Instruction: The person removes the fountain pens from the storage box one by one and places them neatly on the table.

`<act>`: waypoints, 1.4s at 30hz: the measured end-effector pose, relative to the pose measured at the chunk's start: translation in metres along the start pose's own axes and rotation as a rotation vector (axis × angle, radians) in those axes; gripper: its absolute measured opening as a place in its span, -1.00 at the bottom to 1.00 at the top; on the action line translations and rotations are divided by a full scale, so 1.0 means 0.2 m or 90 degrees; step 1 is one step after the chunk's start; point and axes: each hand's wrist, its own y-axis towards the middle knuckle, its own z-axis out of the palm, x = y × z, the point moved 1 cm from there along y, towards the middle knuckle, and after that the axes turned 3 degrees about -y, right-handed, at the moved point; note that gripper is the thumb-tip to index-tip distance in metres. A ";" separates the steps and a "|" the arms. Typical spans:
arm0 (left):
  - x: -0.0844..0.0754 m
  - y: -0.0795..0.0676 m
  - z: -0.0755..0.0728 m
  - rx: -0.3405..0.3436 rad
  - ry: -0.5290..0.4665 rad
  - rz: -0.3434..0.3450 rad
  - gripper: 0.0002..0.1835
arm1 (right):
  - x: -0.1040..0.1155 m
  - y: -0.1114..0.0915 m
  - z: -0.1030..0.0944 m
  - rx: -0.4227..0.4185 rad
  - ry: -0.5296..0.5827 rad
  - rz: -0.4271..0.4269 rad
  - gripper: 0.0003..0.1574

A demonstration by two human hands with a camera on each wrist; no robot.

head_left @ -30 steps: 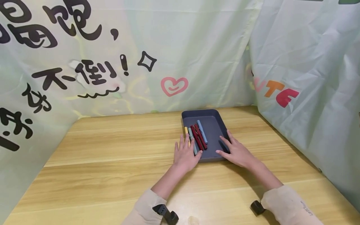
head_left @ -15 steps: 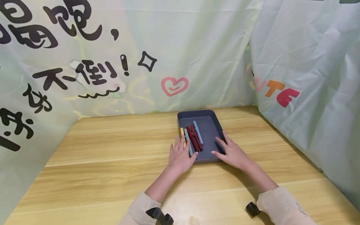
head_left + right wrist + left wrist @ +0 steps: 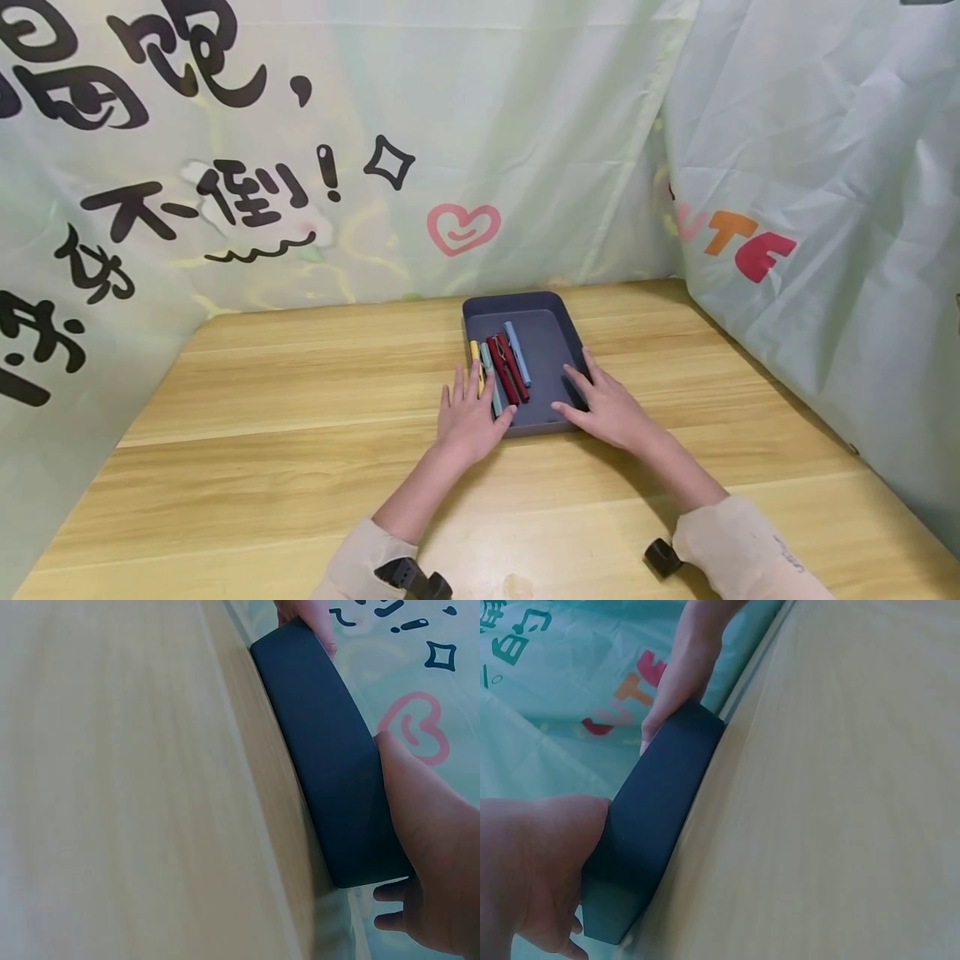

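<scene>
A dark blue-grey rectangular tray [image 3: 551,350] stands on the table with several capped pens in it. Side by side at its left lie a yellow pen [image 3: 475,352], a teal pen [image 3: 487,358], dark red pens [image 3: 507,367] and a light blue pen [image 3: 517,354]. My left hand [image 3: 467,421] rests at the near left corner, fingers spread along the left wall, thumb at the near rim. Opposite it, my right hand [image 3: 611,408] lies on the near right corner, thumb and a finger reaching over the rim. In both wrist views each thumb touches the tray's rim.
A wooden table [image 3: 300,467] carries the tray near its back edge. Behind and to the right hang printed cloth sheets [image 3: 525,125]. Both sleeves bear black wrist devices, one a wrist camera [image 3: 663,557] low over the table.
The tray, with the pens inside, has slid a little to the left across the table. Both hands have travelled left along with it, keeping the same spots on its corners.
</scene>
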 end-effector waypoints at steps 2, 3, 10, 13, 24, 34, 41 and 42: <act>0.01 -0.01 -0.01 0.001 -0.002 -0.001 -0.27 | 0.01 0.00 0.01 -0.001 0.000 -0.003 -0.01; 0.02 -0.01 -0.01 0.002 -0.003 -0.001 -0.27 | 0.02 0.00 0.01 -0.001 0.000 -0.003 -0.01; 0.06 -0.03 -0.02 0.000 -0.001 0.003 -0.27 | 0.06 0.01 0.02 0.004 -0.001 -0.001 0.00; 0.08 -0.03 -0.03 0.000 -0.007 0.004 -0.26 | 0.08 0.01 0.02 0.004 0.003 0.001 0.00; 0.14 -0.07 -0.05 -0.003 0.000 -0.002 -0.26 | 0.16 0.03 0.04 -0.007 -0.003 -0.004 -0.02; 0.18 -0.09 -0.07 -0.007 0.000 -0.001 -0.26 | 0.22 0.05 0.05 -0.007 0.012 0.000 -0.01; 0.24 -0.12 -0.08 -0.008 0.005 -0.003 -0.26 | 0.25 0.06 0.08 -0.012 0.016 -0.003 0.01; 0.25 -0.12 -0.09 -0.008 0.007 -0.003 -0.26 | 0.26 0.06 0.09 -0.013 0.017 -0.003 0.01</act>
